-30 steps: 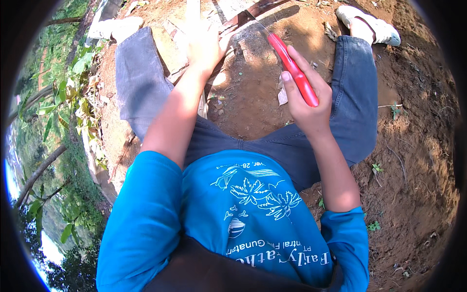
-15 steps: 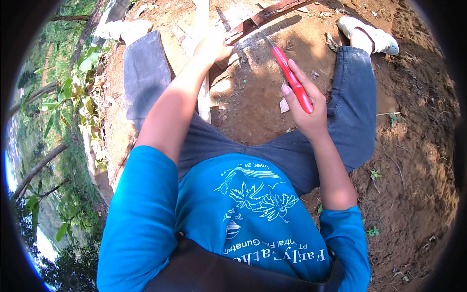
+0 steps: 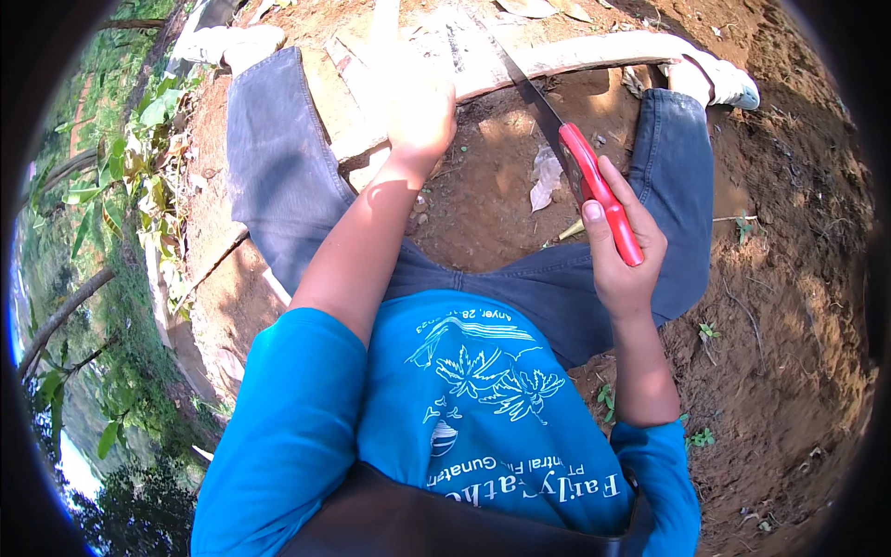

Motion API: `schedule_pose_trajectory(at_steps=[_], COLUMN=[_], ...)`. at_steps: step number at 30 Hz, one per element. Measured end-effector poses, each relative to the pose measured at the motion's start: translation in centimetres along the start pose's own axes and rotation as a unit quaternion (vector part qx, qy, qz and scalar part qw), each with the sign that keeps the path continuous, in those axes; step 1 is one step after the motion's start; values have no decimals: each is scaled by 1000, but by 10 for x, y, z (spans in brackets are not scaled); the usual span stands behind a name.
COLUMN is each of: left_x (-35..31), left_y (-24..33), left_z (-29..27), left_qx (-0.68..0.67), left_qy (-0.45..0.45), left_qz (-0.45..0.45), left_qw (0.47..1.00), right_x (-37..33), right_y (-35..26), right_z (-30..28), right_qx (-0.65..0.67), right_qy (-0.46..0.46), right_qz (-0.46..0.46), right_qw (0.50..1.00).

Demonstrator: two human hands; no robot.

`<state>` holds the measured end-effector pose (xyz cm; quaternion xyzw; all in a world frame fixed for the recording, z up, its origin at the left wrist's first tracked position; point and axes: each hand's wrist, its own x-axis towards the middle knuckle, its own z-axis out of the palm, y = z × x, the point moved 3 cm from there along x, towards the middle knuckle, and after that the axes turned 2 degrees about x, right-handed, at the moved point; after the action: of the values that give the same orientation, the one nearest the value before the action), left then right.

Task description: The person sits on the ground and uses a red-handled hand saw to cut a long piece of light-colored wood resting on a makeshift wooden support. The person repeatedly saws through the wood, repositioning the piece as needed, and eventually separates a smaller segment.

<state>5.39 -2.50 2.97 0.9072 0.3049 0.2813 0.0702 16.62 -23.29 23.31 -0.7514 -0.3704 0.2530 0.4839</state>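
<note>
The two hands are held apart above bare brown soil (image 3: pixel 483 218), between the spread legs of the seated person. By the right hand (image 3: pixel 624 243), a red-handled tool (image 3: pixel 603 193) is gripped, the fingers being closed around the handle and the thumb laid along its side. The long, narrow, dark blade (image 3: pixel 538 97) is pointed up and to the left, away from the body, and its far end is lost in strong glare.

A curved, pale length of wood (image 3: pixel 594 54) is laid across the space in front of the person, its right end reaching close to the right shoe (image 3: pixel 733 82). The wood is crossed by the blade in this view; whether the two are touching cannot be told. The left hand (image 3: pixel 422 111) is placed at the left end of the wood. Its fingers are washed out by sunlight, so it cannot be told whether the wood is clamped in them.

Beyond the left hand, a narrow pale strip (image 3: pixel 385 20) is seen, also brightly lit. A dry, pale leaf (image 3: pixel 546 181) is seen on the soil, just left of the tool's handle. Dark trousers (image 3: pixel 682 176) and a blue shirt (image 3: pixel 483 371) with white printing are worn. The left edge is filled by green plants (image 3: pixel 153 186).
</note>
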Motion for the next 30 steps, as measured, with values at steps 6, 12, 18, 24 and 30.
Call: schedule_pose_trajectory(at_steps=[6,12,18,24,30], left_x=[-2,21,18,8,10], left_y=[-5,-14,-16,-18,-12], left_z=[4,4,11,18,12], left_qx=[-25,-34,-13,-12,-14], left_qy=[-27,-248,-268,-197,-185], left_qz=[-21,-72,-62,-32,-33], left_qw=[999,965,961,980,982], right_x=[-7,-19,-34,-2,1], right_y=[-1,44,-19,-3,16], right_z=[13,17,-21,-20,-27], right_qx=[67,-7,69,-18,-16], right_qy=[18,6,99,44,16], right_qz=[75,8,-73,-37,-1], right_qw=[995,1000,990,998,1000])
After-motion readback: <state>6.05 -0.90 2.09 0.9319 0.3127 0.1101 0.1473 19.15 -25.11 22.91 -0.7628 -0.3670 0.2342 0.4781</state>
